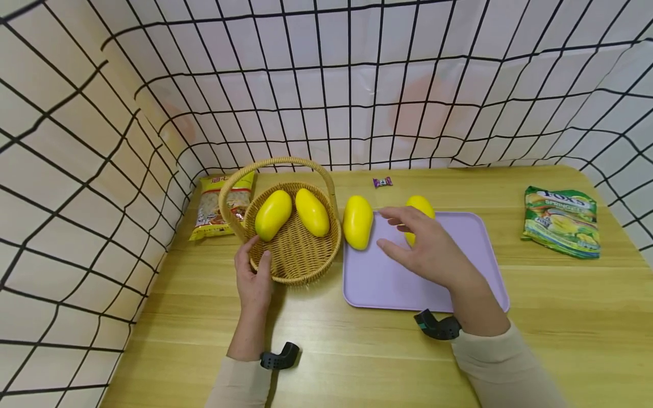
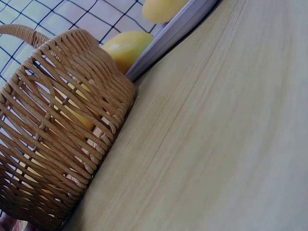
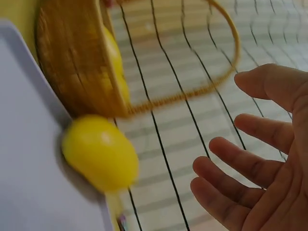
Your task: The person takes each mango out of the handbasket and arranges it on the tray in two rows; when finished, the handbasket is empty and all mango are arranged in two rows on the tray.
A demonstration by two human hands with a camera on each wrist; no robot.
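The right hand (image 1: 425, 246) hangs above the lilac tray (image 1: 388, 283), thumb and fingers spread with nothing between them; the corner mango (image 1: 358, 222) lies just left of those fingertips, at the tray's far-left corner; the half-hidden mango (image 1: 420, 205) sits behind the fingers, at the far edge. The likeliest fault, I judge, is a nudge; the fruits look smooth and rounded, so a fingertip brushing one off-centre could roll it over the low lip; the half-hidden mango, masked by the hand, seems easier to misjudge; the handle (image 1: 288, 160) of the wicker basket (image 1: 301, 258), arching beyond the left fingers, could catch knuckles or fruit coming from above; a hard pull by the left hand (image 1: 253, 286) could tip the basket. That hand touches the basket's near-left rim, thumb at the edge; whether its fingers pinch the rim, I cannot tell. The basket contains two mangoes; the left mango (image 1: 274, 215) lies just past the left fingertips, the right mango (image 1: 312, 213) farther to their right; the tray bears the other two; a yellow bag (image 1: 206, 215) lies beyond the left fingers, behind the handle.
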